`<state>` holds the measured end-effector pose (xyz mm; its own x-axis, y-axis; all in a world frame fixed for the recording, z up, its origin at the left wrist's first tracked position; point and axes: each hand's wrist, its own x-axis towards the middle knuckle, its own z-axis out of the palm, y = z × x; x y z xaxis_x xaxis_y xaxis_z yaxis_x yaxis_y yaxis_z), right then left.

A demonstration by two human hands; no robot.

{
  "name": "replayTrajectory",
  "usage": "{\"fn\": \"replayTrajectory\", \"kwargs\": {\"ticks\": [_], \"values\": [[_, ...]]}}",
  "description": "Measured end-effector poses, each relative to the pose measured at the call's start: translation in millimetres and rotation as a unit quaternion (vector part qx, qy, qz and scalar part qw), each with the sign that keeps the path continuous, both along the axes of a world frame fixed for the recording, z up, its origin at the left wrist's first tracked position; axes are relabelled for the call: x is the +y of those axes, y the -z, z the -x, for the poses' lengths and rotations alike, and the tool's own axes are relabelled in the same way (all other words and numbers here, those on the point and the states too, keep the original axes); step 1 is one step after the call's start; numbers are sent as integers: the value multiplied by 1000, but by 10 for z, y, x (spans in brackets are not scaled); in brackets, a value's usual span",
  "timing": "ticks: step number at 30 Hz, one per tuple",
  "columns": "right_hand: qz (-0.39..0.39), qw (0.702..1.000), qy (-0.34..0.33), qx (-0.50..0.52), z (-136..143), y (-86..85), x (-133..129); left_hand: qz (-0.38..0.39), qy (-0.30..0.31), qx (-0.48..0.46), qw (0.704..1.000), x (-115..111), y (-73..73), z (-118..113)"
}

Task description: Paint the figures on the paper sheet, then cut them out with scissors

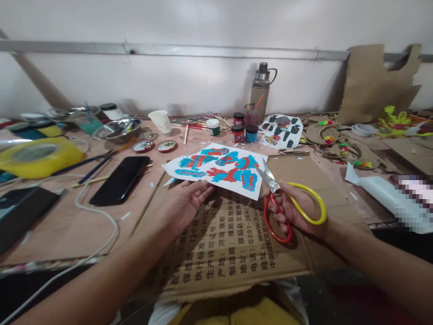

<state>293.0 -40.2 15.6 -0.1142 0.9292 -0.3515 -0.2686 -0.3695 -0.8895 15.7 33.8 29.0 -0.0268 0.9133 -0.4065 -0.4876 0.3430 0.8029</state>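
My left hand (196, 197) grips the near edge of a white sheet of paper (209, 168) painted with blue and red shapes. The fingers curl under the sheet and the thumb lies along its edge. In my right hand (292, 210) is a pair of scissors (272, 184) with one red and one yellow handle loop. Its blades are parted and point up and left, at the sheet's right edge. Whether paper lies between the blades I cannot tell. Beneath both hands is a flattened cardboard piece (237, 280) with printed Chinese characters.
A black phone (121, 181) and yellow tape roll (40, 158) lie left. Behind the sheet stand a paper cup (160, 122), paint jars (237, 133) and a bottle (260, 97). Another painted sheet (275, 135) and rope coils (324, 135) lie right. A white cable (98, 215) crosses the left side.
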Motion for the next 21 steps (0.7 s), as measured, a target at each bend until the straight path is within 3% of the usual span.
{"fn": "replayTrajectory", "kwargs": {"ticks": [4,10,16,21], "values": [[32,999,-28,4,-13,72,-5,-9,66,22,998,-59,35,-39],[26,999,-28,11,-8,71,0,-36,89,62,993,1,82,-118],[-23,998,-53,-13,34,-21,15,-34,78,87,993,76,24,-235],[-72,996,-43,-15,38,-167,307,-12,37,70,997,102,-37,-152]]}}
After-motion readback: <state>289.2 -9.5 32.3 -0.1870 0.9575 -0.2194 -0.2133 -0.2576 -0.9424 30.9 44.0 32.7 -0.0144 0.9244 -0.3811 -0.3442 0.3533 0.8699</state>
